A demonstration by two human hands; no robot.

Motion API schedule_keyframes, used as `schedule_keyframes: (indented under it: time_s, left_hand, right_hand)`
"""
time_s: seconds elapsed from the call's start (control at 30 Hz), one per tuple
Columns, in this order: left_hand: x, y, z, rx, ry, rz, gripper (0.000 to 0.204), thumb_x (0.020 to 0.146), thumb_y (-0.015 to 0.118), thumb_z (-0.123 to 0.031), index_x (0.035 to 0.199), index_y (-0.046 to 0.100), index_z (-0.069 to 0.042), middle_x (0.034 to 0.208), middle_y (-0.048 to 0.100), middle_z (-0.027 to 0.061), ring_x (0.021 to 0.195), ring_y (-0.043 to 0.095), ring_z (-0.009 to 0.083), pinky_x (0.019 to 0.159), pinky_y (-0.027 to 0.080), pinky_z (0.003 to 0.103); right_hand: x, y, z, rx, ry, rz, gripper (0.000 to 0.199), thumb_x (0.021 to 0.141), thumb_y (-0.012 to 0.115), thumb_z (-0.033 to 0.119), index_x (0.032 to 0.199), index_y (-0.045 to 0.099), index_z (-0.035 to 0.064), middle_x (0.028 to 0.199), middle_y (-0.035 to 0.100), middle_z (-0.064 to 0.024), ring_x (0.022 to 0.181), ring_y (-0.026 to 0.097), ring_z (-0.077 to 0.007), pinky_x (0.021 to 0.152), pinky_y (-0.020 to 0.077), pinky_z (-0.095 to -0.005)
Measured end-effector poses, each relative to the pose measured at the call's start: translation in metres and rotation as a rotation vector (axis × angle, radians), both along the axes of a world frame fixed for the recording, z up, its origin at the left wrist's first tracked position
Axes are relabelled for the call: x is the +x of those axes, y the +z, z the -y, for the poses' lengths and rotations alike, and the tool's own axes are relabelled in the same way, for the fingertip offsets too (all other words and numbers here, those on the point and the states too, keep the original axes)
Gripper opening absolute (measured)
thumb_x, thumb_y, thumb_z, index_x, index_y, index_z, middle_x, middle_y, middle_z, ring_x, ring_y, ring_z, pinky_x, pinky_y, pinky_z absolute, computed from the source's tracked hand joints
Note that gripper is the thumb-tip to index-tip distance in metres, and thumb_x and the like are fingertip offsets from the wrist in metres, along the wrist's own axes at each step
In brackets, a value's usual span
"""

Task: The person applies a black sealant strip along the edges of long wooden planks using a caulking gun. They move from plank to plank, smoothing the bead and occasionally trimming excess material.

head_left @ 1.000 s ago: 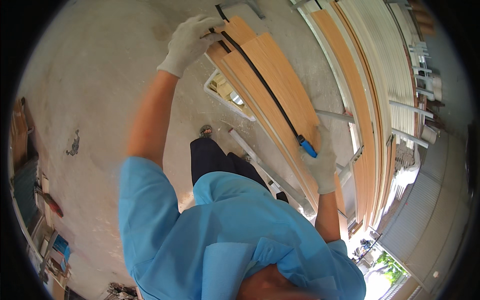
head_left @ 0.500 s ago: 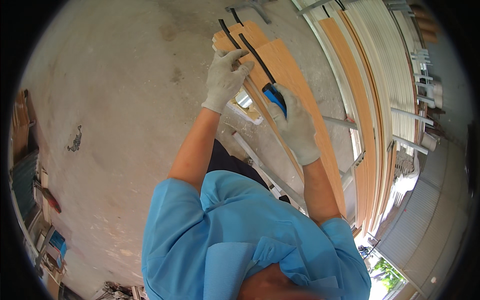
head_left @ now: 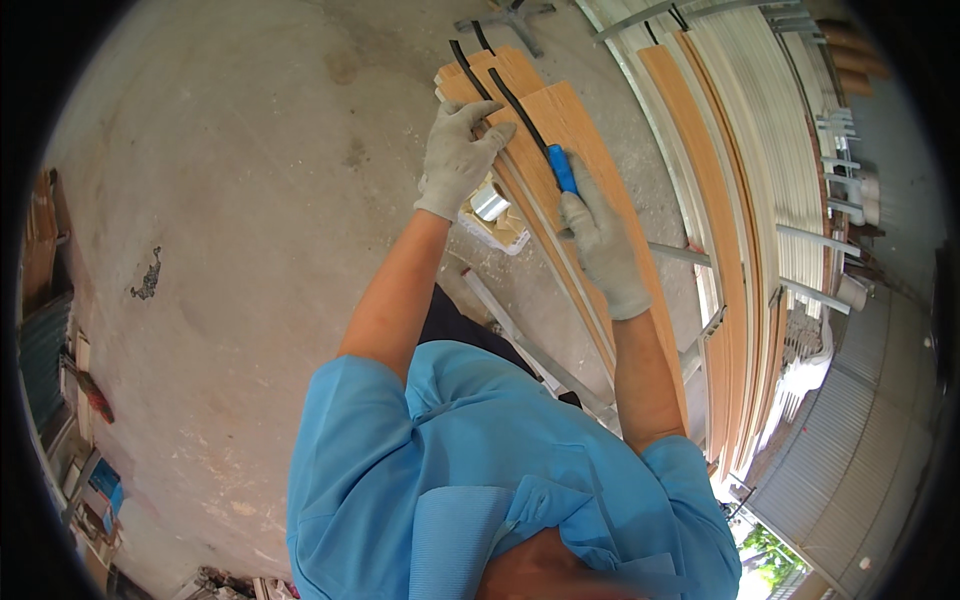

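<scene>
A stack of long wood-coloured boards runs from the upper middle down toward my right side. My left hand, in a pale grey glove, grips the stack's left edge, thumb and forefinger over the top board. In my gloved right hand is a blue-handled tool resting over the boards; its working end is not clear to see. A black strip lies along the board and meets the tool's far end. Another black strip passes by my left fingertips.
Below the boards, a white tub holding a silvery roll stands on the concrete floor. Long boards and pale profiles lie on a metal rack at the right. A grey metal bar slants below the stack. Assorted items line the left wall.
My right hand has turned the blue tool more upright and shifted slightly. The left hand keeps its hold on the board edge. The whole view has shifted a little.
</scene>
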State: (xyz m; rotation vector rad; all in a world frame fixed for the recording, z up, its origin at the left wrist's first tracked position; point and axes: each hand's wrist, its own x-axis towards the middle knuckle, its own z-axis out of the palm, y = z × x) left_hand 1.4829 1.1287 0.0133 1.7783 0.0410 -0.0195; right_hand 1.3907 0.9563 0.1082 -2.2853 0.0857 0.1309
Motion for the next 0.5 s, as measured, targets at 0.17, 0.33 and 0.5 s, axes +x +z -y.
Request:
schedule_keyframes:
  time_s: [0.17,0.33,0.5]
  left_hand:
    - [0.000,-0.010,-0.003,-0.087,-0.026,0.067,0.040,0.094,0.071,-0.025,0.126,0.070,-0.002,0.115,0.060,0.0143,0.102,0.063,0.0253,0.091,0.053,0.037]
    - [0.002,-0.013,-0.003,-0.130,0.006,0.054,0.036,0.095,0.068,-0.024,0.123,0.072,-0.001,0.116,0.063,0.0145,0.105,0.065,0.0266,0.091,0.052,0.037]
    - [0.009,-0.017,-0.006,0.073,-0.020,0.088,0.033,0.094,0.069,-0.022,0.120,0.073,-0.001,0.113,0.065,0.0137,0.103,0.066,0.0256,0.090,0.052,0.035]
  right_hand:
    - [-0.008,-0.009,-0.002,-0.320,0.099,0.139,0.043,0.102,0.055,0.025,0.143,0.057,0.0118,0.111,0.066,-0.0275,0.097,0.068,-0.0404,0.090,0.0521,-0.0470]
    - [0.039,-0.004,-0.041,-0.523,0.081,0.037,0.044,0.100,0.057,0.024,0.142,0.058,0.0096,0.114,0.068,-0.0276,0.107,0.066,-0.0438,0.090,0.0517,-0.0492]
    - [0.065,-0.004,-0.058,-0.583,0.083,-0.032,0.042,0.101,0.057,0.027,0.141,0.058,0.0140,0.104,0.070,-0.0268,0.095,0.069,-0.0441,0.084,0.0539,-0.0522]
